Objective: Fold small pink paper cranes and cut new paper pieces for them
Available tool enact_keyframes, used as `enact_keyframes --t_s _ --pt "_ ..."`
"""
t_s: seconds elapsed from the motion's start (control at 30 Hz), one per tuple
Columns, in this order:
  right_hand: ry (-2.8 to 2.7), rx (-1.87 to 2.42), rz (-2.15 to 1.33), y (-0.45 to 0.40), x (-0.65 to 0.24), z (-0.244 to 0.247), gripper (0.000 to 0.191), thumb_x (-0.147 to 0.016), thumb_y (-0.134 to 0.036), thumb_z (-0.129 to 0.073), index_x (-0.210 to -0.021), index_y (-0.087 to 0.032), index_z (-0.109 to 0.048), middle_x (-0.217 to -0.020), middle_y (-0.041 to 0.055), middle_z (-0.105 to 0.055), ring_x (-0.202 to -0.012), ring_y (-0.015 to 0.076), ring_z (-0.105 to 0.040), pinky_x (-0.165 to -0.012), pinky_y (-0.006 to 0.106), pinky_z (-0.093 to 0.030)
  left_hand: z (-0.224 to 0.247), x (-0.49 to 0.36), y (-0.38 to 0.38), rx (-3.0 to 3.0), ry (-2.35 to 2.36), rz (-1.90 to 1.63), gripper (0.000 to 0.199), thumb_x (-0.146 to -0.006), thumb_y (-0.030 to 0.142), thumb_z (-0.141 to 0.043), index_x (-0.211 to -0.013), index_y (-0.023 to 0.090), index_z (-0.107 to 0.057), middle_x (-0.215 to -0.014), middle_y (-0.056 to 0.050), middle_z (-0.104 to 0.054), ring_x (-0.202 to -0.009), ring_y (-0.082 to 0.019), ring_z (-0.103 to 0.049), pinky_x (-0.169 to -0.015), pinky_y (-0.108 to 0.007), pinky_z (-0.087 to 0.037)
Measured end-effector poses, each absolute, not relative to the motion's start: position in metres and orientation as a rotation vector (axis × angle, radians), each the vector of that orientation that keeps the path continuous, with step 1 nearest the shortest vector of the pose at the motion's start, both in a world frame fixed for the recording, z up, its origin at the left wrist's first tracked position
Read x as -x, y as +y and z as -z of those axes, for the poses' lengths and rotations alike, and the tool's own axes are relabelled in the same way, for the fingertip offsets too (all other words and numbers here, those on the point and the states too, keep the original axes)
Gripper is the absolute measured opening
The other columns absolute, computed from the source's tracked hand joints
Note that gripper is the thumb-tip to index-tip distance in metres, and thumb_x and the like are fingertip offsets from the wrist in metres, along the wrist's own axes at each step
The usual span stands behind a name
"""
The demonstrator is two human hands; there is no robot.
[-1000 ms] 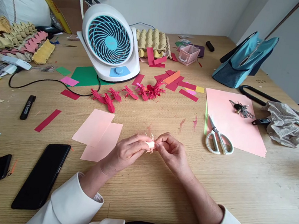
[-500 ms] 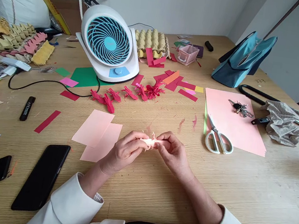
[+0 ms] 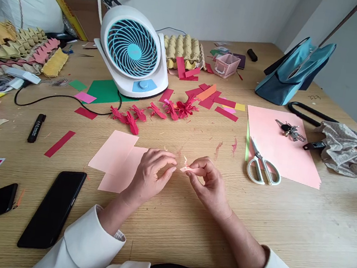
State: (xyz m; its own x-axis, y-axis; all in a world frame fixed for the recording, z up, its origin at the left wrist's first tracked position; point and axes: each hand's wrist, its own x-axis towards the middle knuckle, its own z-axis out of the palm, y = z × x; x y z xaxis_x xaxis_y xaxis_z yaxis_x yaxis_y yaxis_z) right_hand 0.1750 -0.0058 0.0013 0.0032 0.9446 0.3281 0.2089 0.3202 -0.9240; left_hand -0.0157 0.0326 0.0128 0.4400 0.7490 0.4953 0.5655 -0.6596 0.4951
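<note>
My right hand (image 3: pixel 208 184) pinches a small folded strip of pale pink paper (image 3: pixel 187 169) between thumb and fingers; its tip points left and a thin sliver stands up from it. Just to the left, my left hand (image 3: pixel 151 172) is apart from the strip, its fingers curved and the thumb slightly away from them. A tiny pale sliver (image 3: pixel 166 148) shows above its knuckles; whether the hand touches it I cannot tell. Partly under the left hand lie two pale pink paper sheets (image 3: pixel 113 151). Crumpled, twisted red paper pieces (image 3: pixel 131 121) lie in a row beyond the hands.
White-handled scissors (image 3: pixel 264 167) lie beside pink paper (image 3: pixel 283 154) with keys (image 3: pixel 291 130) on it. A fan (image 3: pixel 133 51) stands at the back, near egg trays (image 3: pixel 184 50). Phones (image 3: pixel 53 209) and a marker (image 3: pixel 36 128) are at left, a blue bag (image 3: pixel 289 74) back right.
My left hand has let go of the pale pink paper and moved slightly left, its fingers opening. My right hand still pinches the paper in nearly the same place.
</note>
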Motion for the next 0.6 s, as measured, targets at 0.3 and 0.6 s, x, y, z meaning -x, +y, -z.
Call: enact_keyframes --t_s 0.3,0.6 --pt "-1.608 1.071 -0.684 -0.006 -0.171 -0.004 0.007 -0.09 -0.016 -0.059 -0.09 -0.023 -0.059 -0.087 0.0035 -0.06 -0.084 0.0179 -0.06 -0.074 0.033 -0.05 -0.014 0.003 0.02 -2.144 1.056 -1.131 0.006 -0.089 0.015 -0.062 -0.09 0.021 -0.064 -0.097 -0.004 -0.069 -0.099 -0.018 -0.063 -0.101 -0.041 -0.046" --pt "-1.673 1.007 -0.639 -0.007 -0.171 0.001 0.014 -0.09 -0.011 -0.057 -0.093 -0.025 -0.061 -0.089 0.0045 -0.061 -0.087 0.0193 -0.06 -0.076 0.035 -0.052 -0.015 0.001 0.017 -2.084 1.072 -1.086 0.007 -0.089 0.017 -0.062 -0.083 0.02 -0.062 -0.098 -0.004 -0.066 -0.099 -0.018 -0.063 -0.102 -0.042 -0.044"
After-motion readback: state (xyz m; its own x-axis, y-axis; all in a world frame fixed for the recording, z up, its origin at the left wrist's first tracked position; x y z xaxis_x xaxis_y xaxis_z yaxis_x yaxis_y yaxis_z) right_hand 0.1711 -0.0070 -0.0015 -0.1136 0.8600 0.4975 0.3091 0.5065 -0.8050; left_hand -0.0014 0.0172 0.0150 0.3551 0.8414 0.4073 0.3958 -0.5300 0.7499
